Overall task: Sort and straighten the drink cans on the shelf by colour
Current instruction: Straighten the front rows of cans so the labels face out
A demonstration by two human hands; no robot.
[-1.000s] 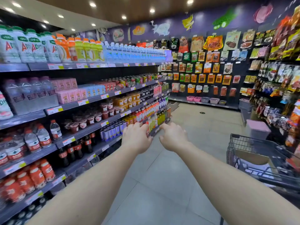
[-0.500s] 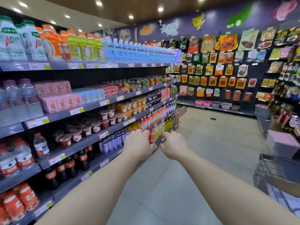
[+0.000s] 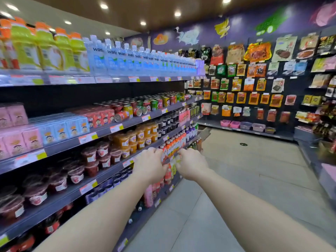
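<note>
Head view looks down a shop aisle with both arms stretched forward. The left hand and the right hand are side by side in front of the lower shelves, fingers curled away from the camera; whether they grip anything cannot be told. The drink cans stand well above the hands on the second shelf, mixed red, green and yellow, with a few tipped on their sides near the red cartons.

Glossy metal drink cans, clear plastic bottles, smooth tiled floor
</note>
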